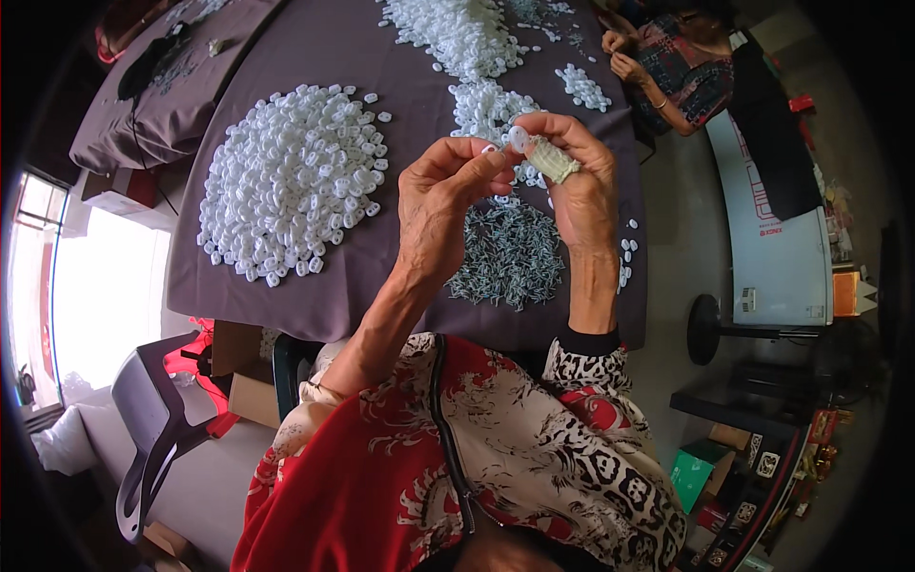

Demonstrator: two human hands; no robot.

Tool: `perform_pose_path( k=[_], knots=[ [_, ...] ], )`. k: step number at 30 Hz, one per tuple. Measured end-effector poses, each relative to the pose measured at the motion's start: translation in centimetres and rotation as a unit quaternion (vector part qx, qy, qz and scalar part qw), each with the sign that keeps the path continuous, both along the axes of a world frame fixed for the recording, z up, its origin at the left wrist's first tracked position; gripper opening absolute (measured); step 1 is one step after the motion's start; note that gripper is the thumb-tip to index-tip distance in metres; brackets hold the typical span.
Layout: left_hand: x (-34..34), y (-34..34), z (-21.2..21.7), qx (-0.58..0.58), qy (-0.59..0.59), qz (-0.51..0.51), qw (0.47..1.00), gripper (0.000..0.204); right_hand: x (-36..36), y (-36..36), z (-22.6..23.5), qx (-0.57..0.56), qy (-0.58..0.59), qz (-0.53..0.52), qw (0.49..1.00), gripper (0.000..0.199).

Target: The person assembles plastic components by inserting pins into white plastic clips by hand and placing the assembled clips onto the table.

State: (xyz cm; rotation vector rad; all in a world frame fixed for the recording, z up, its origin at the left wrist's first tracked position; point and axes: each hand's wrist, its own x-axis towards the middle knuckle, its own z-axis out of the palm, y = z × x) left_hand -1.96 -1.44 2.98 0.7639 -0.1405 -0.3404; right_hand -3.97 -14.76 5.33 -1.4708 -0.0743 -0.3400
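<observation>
Both hands are raised over the near part of a table, fingertips almost meeting. My right hand point(583, 181) pinches a small white plastic piece point(519, 138) between thumb and finger. A pale knitted wrap point(553, 160) covers one of its fingers. My left hand point(443, 191) is closed in a pinch beside it; a bit of white shows at its fingertips, too small to name. Below the hands lies a heap of small grey screws point(510, 257). Loose white plastic pieces point(486, 105) lie just beyond them, partly hidden by my fingers.
A large heap of white pieces point(291, 181) covers the table's left, and another heap point(457, 38) lies at the far end. The tablecloth point(410, 105) is dark purple. A co-worker point(681, 67) sits at the far right. A grey chair point(157, 410) stands at the lower left.
</observation>
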Motion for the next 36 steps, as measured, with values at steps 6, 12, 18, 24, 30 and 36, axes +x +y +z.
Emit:
perform_pose_path(
  k=[6,12,18,24,30,36],
  knots=[
    [0.0,0.0,0.3,0.009,0.005,-0.01,1.0,0.013,-0.2,-0.1,0.5,-0.03,-0.009,0.01,0.999,0.019],
    [-0.1,0.0,0.3,0.001,0.008,-0.009,1.0,0.013,-0.2,0.2,0.7,-0.038,-0.023,0.002,0.999,0.021],
    [0.0,0.0,0.2,0.013,0.01,-0.008,1.0,0.011,-0.2,0.2,0.4,-0.035,-0.013,0.0,0.999,0.021],
    [-0.2,0.2,-0.1,0.03,-0.014,-0.009,0.999,0.011,-0.8,0.7,0.9,-0.103,-0.005,-0.007,0.995,0.02],
    [0.0,0.0,-0.3,0.035,0.001,-0.01,0.999,0.011,-0.6,0.4,0.6,-0.128,0.01,-0.025,0.991,0.02],
    [1.9,0.9,-1.4,0.041,0.0,0.024,0.999,0.012,1.2,-2.3,-3.7,-0.248,0.023,-0.016,0.968,0.02]
  ],
)
